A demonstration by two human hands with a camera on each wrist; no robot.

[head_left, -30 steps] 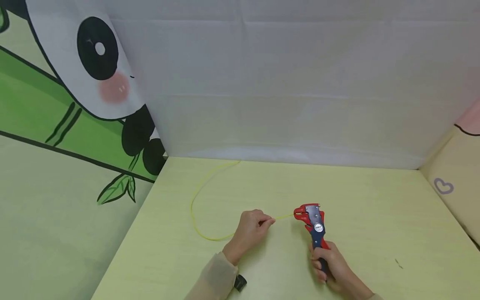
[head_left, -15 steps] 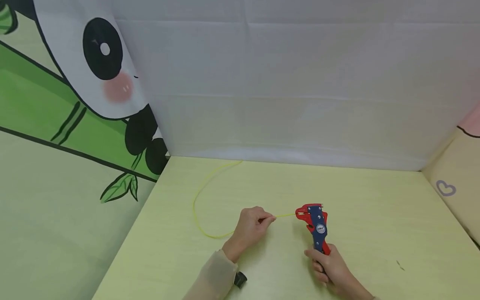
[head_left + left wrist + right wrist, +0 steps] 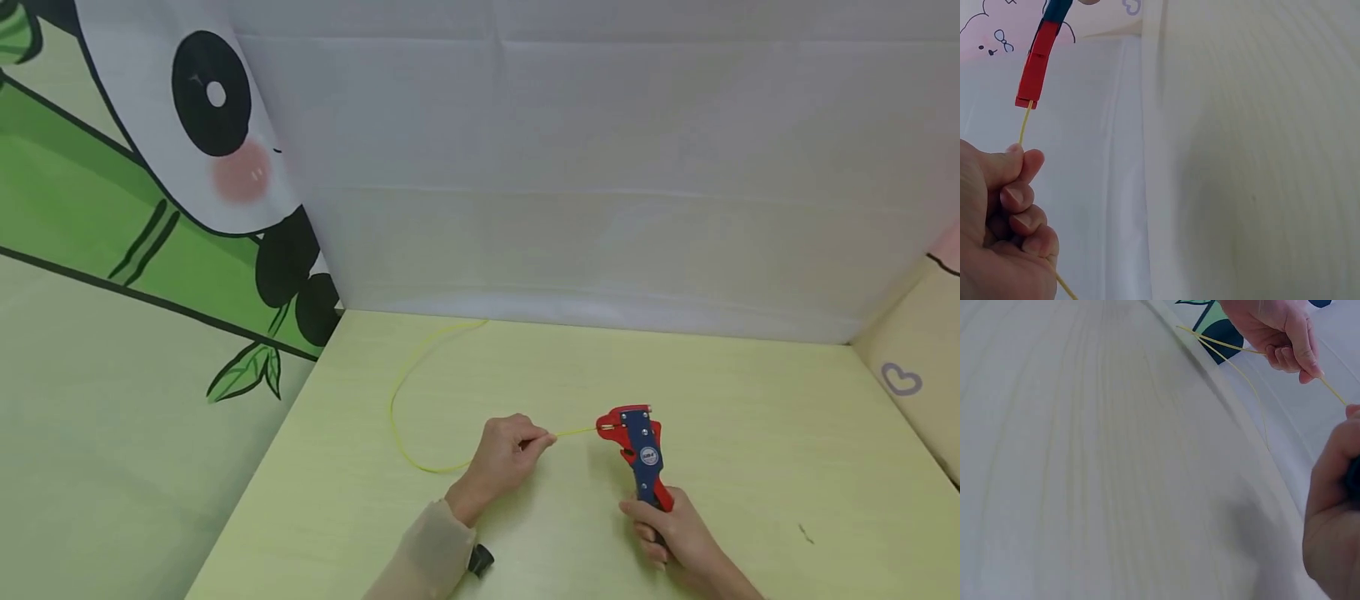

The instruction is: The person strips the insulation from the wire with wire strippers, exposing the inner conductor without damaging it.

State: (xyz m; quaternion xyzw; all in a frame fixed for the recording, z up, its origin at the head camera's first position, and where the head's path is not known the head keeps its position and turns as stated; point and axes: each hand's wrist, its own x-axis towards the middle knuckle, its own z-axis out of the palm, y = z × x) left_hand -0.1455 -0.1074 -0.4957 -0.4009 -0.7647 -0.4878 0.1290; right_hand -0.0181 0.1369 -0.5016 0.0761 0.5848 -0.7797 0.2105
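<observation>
My left hand [image 3: 504, 458] pinches a thin yellow wire [image 3: 576, 432] between thumb and forefinger, the other fingers curled in. From the pinch, a short taut length runs right into the red nose of a red-and-blue wire stripper [image 3: 647, 456]. In the left wrist view the wire [image 3: 1025, 124] enters the end of the stripper's red head [image 3: 1035, 69]. My right hand [image 3: 671, 533] grips the stripper's handles, its head tilted upward above the table. The wire's tip inside the nose is hidden. In the right wrist view the stripper is mostly hidden behind the right hand [image 3: 1338, 506].
The wire's slack curves across the pale wooden table [image 3: 750, 433] to the back edge. A white sheet [image 3: 570, 167] hangs behind, with printed panels at both sides. A black object [image 3: 481, 560] sits by the left cuff. A small dark mark [image 3: 806, 533] shows at the right.
The right hand's thumb has shifted on the handle and more of the red lever shows. The stripper's side has turned from shiny grey to blue. The left hand keeps its pinch.
</observation>
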